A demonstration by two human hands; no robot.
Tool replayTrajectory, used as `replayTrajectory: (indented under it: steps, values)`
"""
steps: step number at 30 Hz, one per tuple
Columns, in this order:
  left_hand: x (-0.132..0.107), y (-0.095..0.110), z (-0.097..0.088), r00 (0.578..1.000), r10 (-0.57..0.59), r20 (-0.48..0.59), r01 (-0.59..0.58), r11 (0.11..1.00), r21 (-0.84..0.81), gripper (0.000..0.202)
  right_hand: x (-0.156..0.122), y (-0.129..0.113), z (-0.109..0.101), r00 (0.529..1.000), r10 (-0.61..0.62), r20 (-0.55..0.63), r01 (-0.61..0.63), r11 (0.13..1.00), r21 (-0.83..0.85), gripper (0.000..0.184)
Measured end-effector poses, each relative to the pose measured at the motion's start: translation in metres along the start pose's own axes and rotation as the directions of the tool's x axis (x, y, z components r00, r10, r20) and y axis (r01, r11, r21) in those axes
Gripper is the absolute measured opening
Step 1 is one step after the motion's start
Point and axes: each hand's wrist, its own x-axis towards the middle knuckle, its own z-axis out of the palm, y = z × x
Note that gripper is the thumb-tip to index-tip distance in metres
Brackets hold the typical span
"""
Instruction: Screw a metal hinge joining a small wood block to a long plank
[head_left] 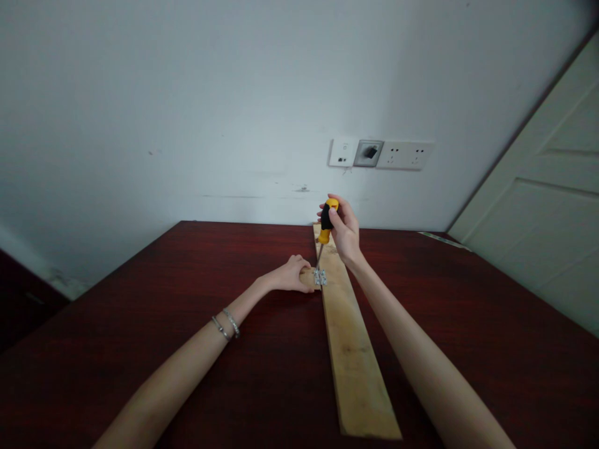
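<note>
A long wooden board [350, 349] lies lengthwise on the dark red table, running toward the wall. Against its left edge sits a small wooden block [307, 278], and a silver metal hinge [321, 277] spans the joint between the two. My left hand [291, 274] is closed round the block, fingers on its far side and thumb on the near side. In my right hand [345, 229] is a yellow and black screwdriver [326, 218], held nearly upright. Its shaft slants down to the hinge's upper left part; the exact contact at the tip is too small to tell.
The dark red tabletop [210, 262] reaches back to a white wall [210, 112]. Sockets and a switch plate [405, 155] are on the wall, with a black plug [371, 152] in one. A pale panelled door [552, 199] stands at the right, near a thin flat strip [442, 240].
</note>
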Motion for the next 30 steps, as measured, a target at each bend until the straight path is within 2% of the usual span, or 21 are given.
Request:
replayTrajectory:
  steps: [9, 23, 30]
  values:
    - [0.0004, -0.0022, 0.0013, 1.0, 0.012, -0.008, -0.012, 1.0, -0.007, 0.057, 0.003, 0.0038, -0.0013, 1.0, -0.031, -0.001, 0.031, 0.998, -0.055, 0.033]
    - [-0.0007, -0.0007, 0.0005, 1.0, -0.003, -0.002, 0.003, 1.0, -0.019, 0.059, 0.0023, 0.0061, -0.0017, 1.0, -0.026, 0.002, 0.026, 1.0, -0.013, 0.029]
    - [0.0004, -0.0027, 0.0014, 1.0, 0.004, -0.007, -0.004, 1.0, -0.017, 0.057, 0.0002, 0.0074, -0.0033, 0.999, -0.039, 0.024, 0.042, 0.992, -0.121, 0.031]
